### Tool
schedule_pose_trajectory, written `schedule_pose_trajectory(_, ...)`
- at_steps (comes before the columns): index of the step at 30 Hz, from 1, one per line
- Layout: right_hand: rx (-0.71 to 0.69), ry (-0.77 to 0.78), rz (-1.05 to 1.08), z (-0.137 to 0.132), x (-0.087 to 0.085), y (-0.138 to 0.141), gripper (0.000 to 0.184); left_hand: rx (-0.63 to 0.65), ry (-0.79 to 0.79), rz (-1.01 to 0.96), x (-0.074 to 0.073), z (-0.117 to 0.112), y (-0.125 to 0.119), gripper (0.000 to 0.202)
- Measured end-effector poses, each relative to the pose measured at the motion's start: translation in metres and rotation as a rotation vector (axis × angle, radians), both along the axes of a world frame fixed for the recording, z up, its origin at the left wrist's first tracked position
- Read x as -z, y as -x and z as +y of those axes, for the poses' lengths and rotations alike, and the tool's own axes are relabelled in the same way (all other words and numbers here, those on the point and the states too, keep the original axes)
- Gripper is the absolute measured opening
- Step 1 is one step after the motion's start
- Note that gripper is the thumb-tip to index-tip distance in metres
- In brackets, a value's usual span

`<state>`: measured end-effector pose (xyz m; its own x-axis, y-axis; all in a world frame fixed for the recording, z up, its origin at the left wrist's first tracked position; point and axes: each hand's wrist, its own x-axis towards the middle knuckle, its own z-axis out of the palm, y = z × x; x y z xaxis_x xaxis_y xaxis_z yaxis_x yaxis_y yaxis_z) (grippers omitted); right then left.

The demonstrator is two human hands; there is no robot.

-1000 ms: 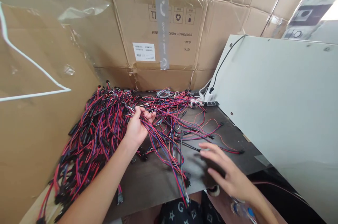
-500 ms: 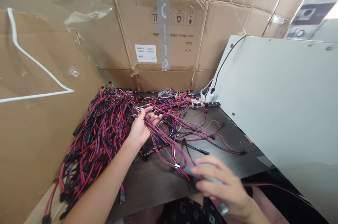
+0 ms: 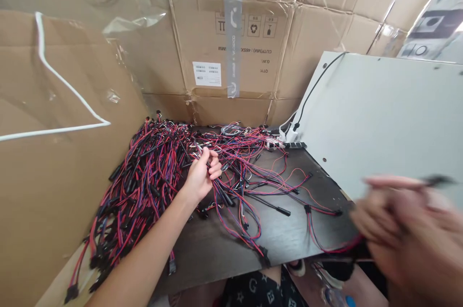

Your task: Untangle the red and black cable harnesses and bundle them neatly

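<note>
**On a dark flat surface, a heap of red, blue and black wire leads between two bare hands**

Left hand, at the heap's right edge: fingers curled almost closed around a small bunch of thin wires drawn from the heap. Right hand, well right of the heap and close to the camera: smeared by motion, so how far it is open cannot be told. A black plug shows by its fingers and a red lead runs toward its lower edge, but any hold on them cannot be confirmed. Loose strands fan out to the heap's right, among them a black sleeved lead.

Behind the heap stands a brown corrugated carton, its print upside down: "QTY", "G.W." and "CUT(MM): 465X", the rest cut off by a grey tape strip. Handling symbols, one a recycling mark, sit above; the small white label is too fine to read, and no brand is legible. To the heap's right lie a black-and-white connector strip and a pale grey panel carrying a black cord.
</note>
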<state>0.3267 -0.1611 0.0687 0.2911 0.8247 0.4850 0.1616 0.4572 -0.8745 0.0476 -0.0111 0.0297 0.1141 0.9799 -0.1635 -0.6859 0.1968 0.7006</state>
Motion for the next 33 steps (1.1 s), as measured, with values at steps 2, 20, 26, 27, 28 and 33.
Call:
schedule_pose_trajectory(2, -0.25, 0.241, 0.152, 0.016, -0.012, 0.03, 0.026, 0.103, -0.027, 0.011, -0.002, -0.005, -0.002, 0.029)
schedule_pose_trajectory(20, -0.058, 0.326, -0.48, 0.117, 0.027, 0.15, 0.021, 0.207, -0.05, 0.215, 0.007, -0.028, -0.027, 0.054)
schedule_pose_trajectory(26, 0.179, 0.446, -0.815, 0.115, 0.023, 0.163, 0.024, 0.149, 0.074, 0.155, 0.012, -0.028, -0.029, 0.047)
schedule_pose_trajectory(27, 0.201, 0.453, -0.833, 0.115, 0.023, 0.167, 0.025, 0.154, 0.105, 0.135, 0.012, -0.027, -0.028, 0.043)
schedule_pose_trajectory(28, 0.215, 0.448, -0.853, 0.114, 0.025, 0.172, 0.025, 0.168, 0.142, 0.105, 0.012, -0.026, -0.027, 0.039)
schedule_pose_trajectory(33, 0.075, 0.287, -0.921, 0.106, 0.038, 0.198, 0.03, 0.202, 0.25, -0.058, 0.01, -0.017, -0.016, 0.026)
